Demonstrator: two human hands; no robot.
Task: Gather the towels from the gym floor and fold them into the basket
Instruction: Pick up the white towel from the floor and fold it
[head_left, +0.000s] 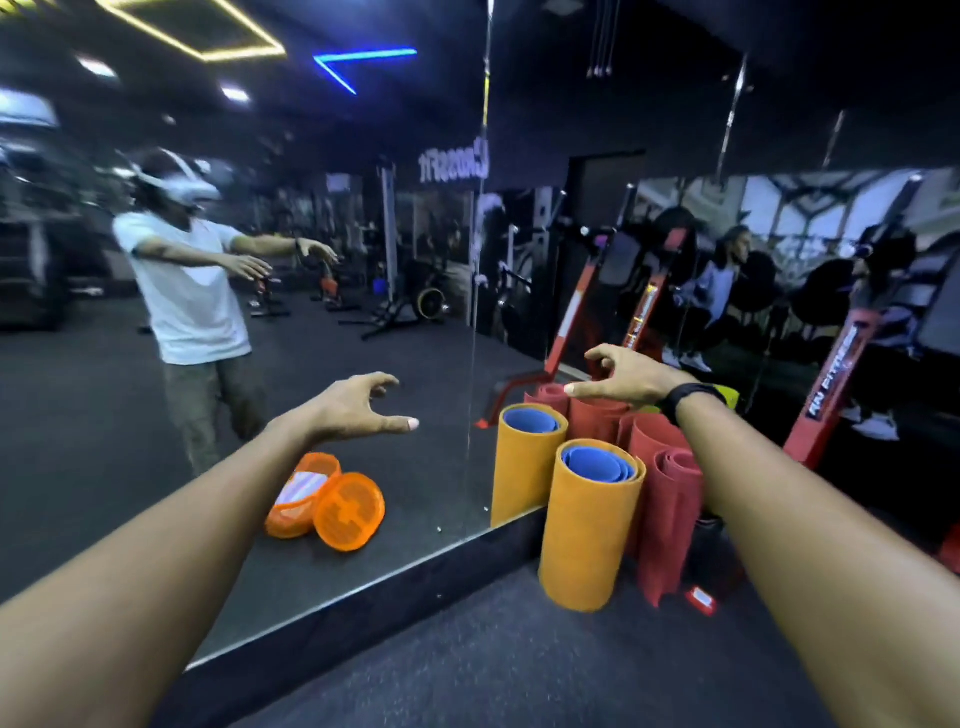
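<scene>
Both my arms are stretched forward toward a mirror wall. My left hand (358, 410) hangs in the air with loosely spread, slightly curled fingers and holds nothing. My right hand (626, 379), with a black band on its wrist, hovers over the rolled mats and is also empty. In the mirror I see an orange mesh basket (345, 512) lying tipped on the dark floor beside a second orange piece. A white striped towel (304, 488) shows inside it. No other towel is in sight.
The mirror wall (405, 322) has a black base ledge (395, 597) straight ahead. Upright rolled mats stand in the corner: an orange one (587, 540) and red ones (670, 509). Red machine frames (826, 405) stand to the right. My own reflection and seated people show in the mirrors.
</scene>
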